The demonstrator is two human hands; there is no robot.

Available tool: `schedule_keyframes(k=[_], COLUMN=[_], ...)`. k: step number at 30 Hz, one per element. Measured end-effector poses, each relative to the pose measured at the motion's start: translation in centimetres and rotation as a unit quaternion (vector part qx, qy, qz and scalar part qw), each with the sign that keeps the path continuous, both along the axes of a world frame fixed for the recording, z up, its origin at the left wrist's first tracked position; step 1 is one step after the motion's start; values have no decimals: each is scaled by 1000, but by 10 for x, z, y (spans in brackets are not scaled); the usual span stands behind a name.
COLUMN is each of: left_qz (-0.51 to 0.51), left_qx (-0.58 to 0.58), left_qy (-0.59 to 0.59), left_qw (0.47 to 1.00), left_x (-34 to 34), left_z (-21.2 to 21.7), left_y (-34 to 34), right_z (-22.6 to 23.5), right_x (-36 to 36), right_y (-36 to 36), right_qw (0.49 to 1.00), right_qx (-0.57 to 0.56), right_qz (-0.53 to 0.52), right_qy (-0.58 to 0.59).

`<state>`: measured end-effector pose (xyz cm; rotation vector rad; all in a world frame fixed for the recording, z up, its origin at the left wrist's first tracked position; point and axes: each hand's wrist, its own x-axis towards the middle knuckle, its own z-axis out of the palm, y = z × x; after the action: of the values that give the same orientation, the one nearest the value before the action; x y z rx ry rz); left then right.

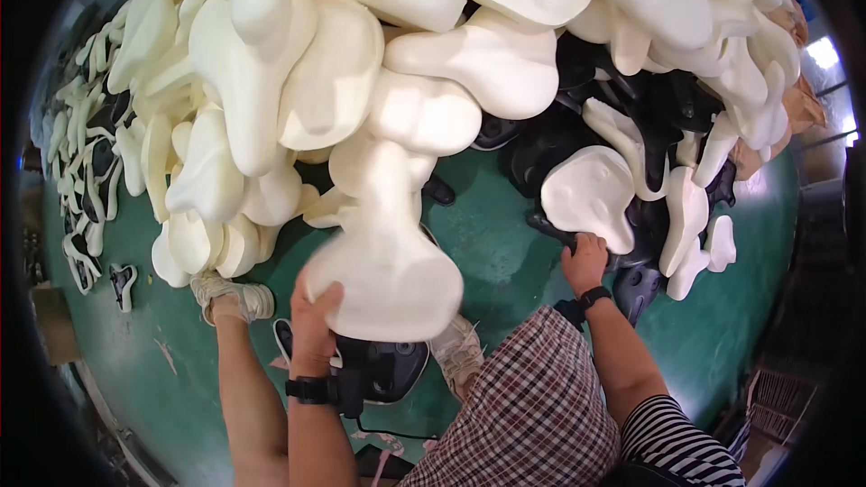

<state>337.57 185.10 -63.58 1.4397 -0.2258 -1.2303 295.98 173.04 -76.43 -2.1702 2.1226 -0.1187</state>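
Note:
My left hand (pixel 316 311) grips the wide end of a cream foam bicycle saddle pad (pixel 388 280), thumb on top. The pad is slightly blurred, its narrow nose pointing away toward the heap. To the right, my right hand (pixel 586 263) has its fingers curled around the end of a black saddle base (pixel 553 227); part of the grip is hidden. Just beyond that hand lies another cream saddle pad (pixel 588 189), on top of several black bases. Below my left hand's pad, a black saddle base (pixel 392 368) rests near my feet.
A tall heap of cream saddle pads (pixel 343 72) fills the far side. Black saddle bases (pixel 667 108) are piled at the right. More pads and bases lie on the green floor (pixel 487 243) at far left. My sneaker (pixel 230 296) stands by the heap; a checked cloth (pixel 532 406) covers my lap.

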Motion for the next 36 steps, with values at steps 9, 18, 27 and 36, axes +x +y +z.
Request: schedule_keyframes(k=[9,18,27,36], left_qz=[189,-23,-149,-126], left_qx=[-40,4,97,81], left_qy=[157,100,24,-22], left_qw=[969,995,984,988], left_x=[82,68,27,57], left_z=[-15,-11,-34,-19], left_y=[55,63,37,56], right_z=[-91,49,69,-25], right_x=[-149,-16,28,52], right_y=[31,73,95,134], right_qw=[814,818,893,919], right_qx=[-64,-1,176,308], right_qz=[-405,-198,153,-64], right_qy=[-412,-540,-386,-236])
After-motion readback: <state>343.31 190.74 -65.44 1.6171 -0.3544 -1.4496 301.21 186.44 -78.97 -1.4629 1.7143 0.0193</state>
